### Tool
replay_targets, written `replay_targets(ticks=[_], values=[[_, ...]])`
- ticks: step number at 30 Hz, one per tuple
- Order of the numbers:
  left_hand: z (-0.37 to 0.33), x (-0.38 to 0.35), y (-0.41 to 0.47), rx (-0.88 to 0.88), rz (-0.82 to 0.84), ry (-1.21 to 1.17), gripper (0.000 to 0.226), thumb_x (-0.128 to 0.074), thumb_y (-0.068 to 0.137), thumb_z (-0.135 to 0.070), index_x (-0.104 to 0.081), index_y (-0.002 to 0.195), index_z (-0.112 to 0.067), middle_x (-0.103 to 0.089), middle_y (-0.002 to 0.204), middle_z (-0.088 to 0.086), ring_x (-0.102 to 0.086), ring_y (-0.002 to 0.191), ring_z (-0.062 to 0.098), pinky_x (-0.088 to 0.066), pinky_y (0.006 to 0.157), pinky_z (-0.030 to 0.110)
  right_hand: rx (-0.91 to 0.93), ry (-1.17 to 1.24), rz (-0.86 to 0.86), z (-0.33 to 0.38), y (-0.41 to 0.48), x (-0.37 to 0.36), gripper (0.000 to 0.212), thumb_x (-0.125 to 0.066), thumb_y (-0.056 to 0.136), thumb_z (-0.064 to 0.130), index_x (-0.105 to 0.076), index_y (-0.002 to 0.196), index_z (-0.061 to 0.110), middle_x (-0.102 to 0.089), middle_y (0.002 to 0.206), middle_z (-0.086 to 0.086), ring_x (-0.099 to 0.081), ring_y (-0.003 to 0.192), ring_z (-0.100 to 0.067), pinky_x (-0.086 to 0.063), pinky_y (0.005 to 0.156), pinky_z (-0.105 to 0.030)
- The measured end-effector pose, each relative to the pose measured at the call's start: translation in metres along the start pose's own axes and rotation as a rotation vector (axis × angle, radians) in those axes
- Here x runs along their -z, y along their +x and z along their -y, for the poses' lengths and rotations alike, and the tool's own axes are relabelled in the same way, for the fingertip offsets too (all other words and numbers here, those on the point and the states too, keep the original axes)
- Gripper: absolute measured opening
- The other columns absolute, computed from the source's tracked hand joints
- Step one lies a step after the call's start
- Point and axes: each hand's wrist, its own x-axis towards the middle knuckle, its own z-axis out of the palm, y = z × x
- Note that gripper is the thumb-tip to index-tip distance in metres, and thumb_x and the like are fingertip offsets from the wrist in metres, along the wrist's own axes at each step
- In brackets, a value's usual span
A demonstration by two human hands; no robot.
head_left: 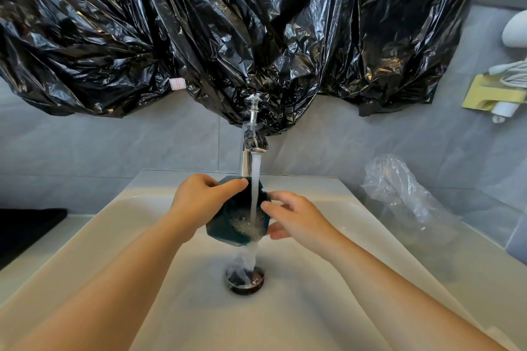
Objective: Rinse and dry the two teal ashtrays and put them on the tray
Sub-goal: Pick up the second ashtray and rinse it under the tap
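**A:** Item one, far left: what do we log?

**B:** A dark slab [28, 225] on the counter [71, 225] beside the sink [137, 236]. We cannot tell what it is.

**A:** Item two?

**B:** Left hand [199, 202], fingers [231, 186] curled round the near-left rim of the teal ashtray [225, 226], which we hold tilted above the basin, over the drain [245, 279].

**A:** Item three?

**B:** Tap [252, 134], running. The stream [254, 188] lands inside the ashtray and spills over its lower edge.

**A:** Item four?

**B:** Right hand [293, 218], fingers half-curled, pinching the ashtray's right rim, thumb above, fingers below.

**A:** Far right?

**B:** A clear plastic bag [399, 188] on the counter.

**A:** Step in hand?

**B:** We judge it the rinse of the first ashtray. We see no second ashtray, cloth or tray.

**A:** Next move?

**B:** Probably we tip out the water, keeping a firm grip since the piece is wet, then find something to dry it with.
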Motion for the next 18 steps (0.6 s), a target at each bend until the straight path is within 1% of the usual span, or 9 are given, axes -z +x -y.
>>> replay_targets(ticks=[2,4,5,7,10,13,14,16,18], values=[[-0.0006,0.0000,0.0011,0.002,0.007,0.017,0.057,-0.068,0.076,-0.058,-0.069,0.088,-0.003,-0.065,0.084,0.014,-0.054,0.066,0.019,-0.047,0.059,0.032,0.051,-0.084,0.021,-0.0022,-0.0012,-0.0003,0.024,-0.050,0.099,0.030,-0.063,0.118,0.020,-0.072,0.097,-0.006,-0.073,0.077,-0.019,-0.061,0.081,-0.038],[0.0003,-0.0006,0.0021,0.022,0.024,0.014,0.059,-0.066,0.075,-0.062,-0.069,0.089,-0.005,-0.067,0.089,0.014,-0.058,0.071,0.022,-0.055,0.070,0.040,0.053,-0.072,0.041,-0.0030,-0.0021,0.0006,0.022,-0.047,0.100,0.024,-0.066,0.101,0.013,-0.072,0.088,-0.009,-0.073,0.073,-0.021,-0.061,0.075,-0.037],[0.0009,-0.0012,0.0019,0.030,0.031,0.015,0.060,-0.066,0.074,-0.062,-0.069,0.090,-0.004,-0.068,0.091,0.015,-0.059,0.073,0.024,-0.056,0.076,0.043,0.044,-0.061,0.056,-0.0031,-0.0024,0.0011,0.023,-0.046,0.100,0.020,-0.065,0.093,0.011,-0.072,0.084,-0.010,-0.073,0.070,-0.021,-0.061,0.071,-0.035],[0.0029,-0.0026,0.0012,0.036,0.046,0.037,0.061,-0.067,0.075,-0.062,-0.068,0.092,-0.003,-0.067,0.094,0.017,-0.058,0.074,0.025,-0.055,0.081,0.045,0.015,-0.051,0.089,-0.0018,-0.0047,0.0007,0.024,-0.044,0.098,0.012,-0.063,0.084,0.009,-0.070,0.080,-0.013,-0.071,0.066,-0.020,-0.060,0.065,-0.031],[0.0045,-0.0032,0.0000,0.090,0.116,0.012,0.063,-0.067,0.075,-0.061,-0.065,0.099,-0.002,-0.067,0.098,0.019,-0.063,0.081,0.027,-0.056,0.081,0.044,-0.048,-0.009,0.108,-0.0040,-0.0048,-0.0022,0.024,-0.042,0.097,0.007,-0.065,0.090,0.002,-0.072,0.087,-0.020,-0.073,0.069,-0.025,-0.061,0.069,-0.032],[-0.0002,-0.0013,-0.0017,0.143,0.242,-0.105,0.058,-0.069,0.076,-0.057,-0.061,0.103,-0.006,-0.069,0.097,0.014,-0.068,0.086,0.026,-0.060,0.071,0.035,-0.149,0.089,0.048,-0.0070,-0.0014,-0.0020,0.023,-0.045,0.097,0.008,-0.066,0.093,-0.002,-0.071,0.089,-0.020,-0.074,0.074,-0.030,-0.061,0.078,-0.041],[-0.0022,-0.0003,-0.0023,0.146,0.274,-0.135,0.056,-0.070,0.076,-0.055,-0.061,0.103,-0.006,-0.070,0.096,0.013,-0.069,0.086,0.025,-0.060,0.071,0.034,-0.186,0.149,0.023,-0.0071,0.0000,-0.0015,0.022,-0.046,0.097,0.008,-0.065,0.093,-0.002,-0.071,0.089,-0.020,-0.074,0.074,-0.031,-0.061,0.079,-0.042],[-0.0040,0.0020,-0.0025,0.147,0.338,-0.157,0.054,-0.072,0.075,-0.053,-0.062,0.102,-0.008,-0.073,0.096,0.011,-0.071,0.089,0.025,-0.059,0.082,0.039,-0.267,0.293,-0.020,-0.0058,0.0020,0.0002,0.020,-0.047,0.097,0.007,-0.065,0.099,-0.003,-0.071,0.092,-0.021,-0.074,0.076,-0.032,-0.061,0.077,-0.040],[-0.0037,0.0035,-0.0025,0.142,0.370,-0.139,0.054,-0.074,0.073,-0.053,-0.064,0.103,-0.009,-0.074,0.096,0.008,-0.071,0.091,0.024,-0.057,0.088,0.042,-0.321,0.441,-0.057,-0.0026,0.0033,0.0017,0.023,-0.046,0.097,0.006,-0.062,0.111,-0.004,-0.071,0.100,-0.024,-0.074,0.076,-0.031,-0.062,0.068,-0.033]])
